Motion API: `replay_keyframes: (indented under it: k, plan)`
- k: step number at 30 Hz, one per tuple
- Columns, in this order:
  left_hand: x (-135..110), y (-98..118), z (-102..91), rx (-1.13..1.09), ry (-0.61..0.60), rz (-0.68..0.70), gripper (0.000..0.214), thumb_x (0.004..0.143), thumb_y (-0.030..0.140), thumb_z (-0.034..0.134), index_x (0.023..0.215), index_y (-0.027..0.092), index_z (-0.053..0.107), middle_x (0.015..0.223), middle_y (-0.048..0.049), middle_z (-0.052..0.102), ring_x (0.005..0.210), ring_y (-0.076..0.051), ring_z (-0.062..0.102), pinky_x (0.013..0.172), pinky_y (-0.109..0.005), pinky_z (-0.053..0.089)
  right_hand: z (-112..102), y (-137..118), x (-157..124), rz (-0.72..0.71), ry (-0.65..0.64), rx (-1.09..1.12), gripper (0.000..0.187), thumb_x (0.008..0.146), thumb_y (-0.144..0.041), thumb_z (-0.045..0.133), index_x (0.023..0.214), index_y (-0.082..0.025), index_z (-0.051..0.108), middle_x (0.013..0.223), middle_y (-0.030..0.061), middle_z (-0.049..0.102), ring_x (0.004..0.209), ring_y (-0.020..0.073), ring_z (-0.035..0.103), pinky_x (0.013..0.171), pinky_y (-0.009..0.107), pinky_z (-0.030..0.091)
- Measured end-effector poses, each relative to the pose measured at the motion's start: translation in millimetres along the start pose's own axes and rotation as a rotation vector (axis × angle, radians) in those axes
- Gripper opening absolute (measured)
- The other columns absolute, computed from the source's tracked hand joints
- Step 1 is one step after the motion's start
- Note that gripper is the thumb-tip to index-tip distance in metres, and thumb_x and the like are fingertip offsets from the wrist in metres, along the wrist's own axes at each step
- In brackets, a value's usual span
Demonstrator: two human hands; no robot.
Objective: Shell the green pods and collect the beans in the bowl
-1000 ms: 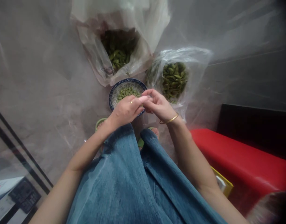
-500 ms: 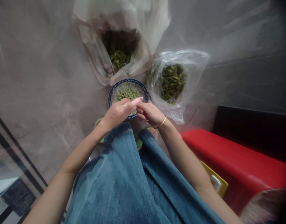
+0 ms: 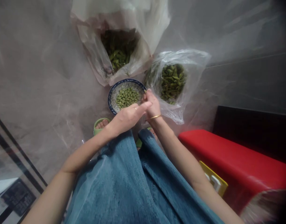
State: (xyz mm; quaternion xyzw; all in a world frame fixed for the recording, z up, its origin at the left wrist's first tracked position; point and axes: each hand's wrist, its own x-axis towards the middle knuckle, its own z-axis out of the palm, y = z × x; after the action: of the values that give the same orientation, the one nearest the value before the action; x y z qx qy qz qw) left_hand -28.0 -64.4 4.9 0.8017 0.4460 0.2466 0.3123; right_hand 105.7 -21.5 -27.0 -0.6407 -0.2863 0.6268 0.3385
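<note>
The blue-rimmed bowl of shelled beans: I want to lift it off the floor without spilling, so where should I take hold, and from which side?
Grip the blue-rimmed bowl at its bare left rim, coming from the left. It sits flat and open, with the beans heaped in the middle. The right hand crowds the right rim, the white bag presses its far edge, and the left hand overlaps the near edge.

Bare arms, faded blue denim [image 3: 124, 186] over the legs — a thin gold bangle [image 3: 155, 117], a gold ring [image 3: 135, 108], green sandals [image 3: 99, 122].

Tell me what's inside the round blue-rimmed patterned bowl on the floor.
The round blue-rimmed patterned bowl holds a pile of shelled green beans; the left hand and right hand cover its near edge.
</note>
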Motion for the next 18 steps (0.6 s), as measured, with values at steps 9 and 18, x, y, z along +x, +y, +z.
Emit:
replay_keyframes:
  k: [9, 18]
  plan:
    - [63.9, -75.4, -51.3, 0.044, 0.216, -0.11, 0.055, 0.095, 0.029, 0.044, 0.146, 0.025, 0.023, 0.153, -0.0032, 0.034, 0.119, -0.023, 0.052, 0.106, -0.042, 0.043, -6.2, -37.6, -10.5, 0.105, -0.437, 0.0, 0.064, 0.075, -0.082, 0.038, 0.051, -0.024, 0.024, 0.04, -0.0053, 0.017, 0.041, 0.0112, 0.026, 0.041, 0.03, 0.028]
    - [31.7, -23.3, -31.9, -0.237, 0.177, -0.145, 0.055, 0.095, 0.029, 0.044, 0.145, 0.027, 0.023, 0.144, -0.0042, 0.048, 0.115, -0.018, 0.063, 0.101, -0.037, 0.05, -1.6, -31.8, -7.5, 0.087, -0.42, -0.027, 0.062, 0.077, -0.08, 0.037, 0.054, -0.023, 0.038, 0.042, -0.0056, 0.02, 0.04, 0.0089, 0.027, 0.038, 0.027, 0.024]
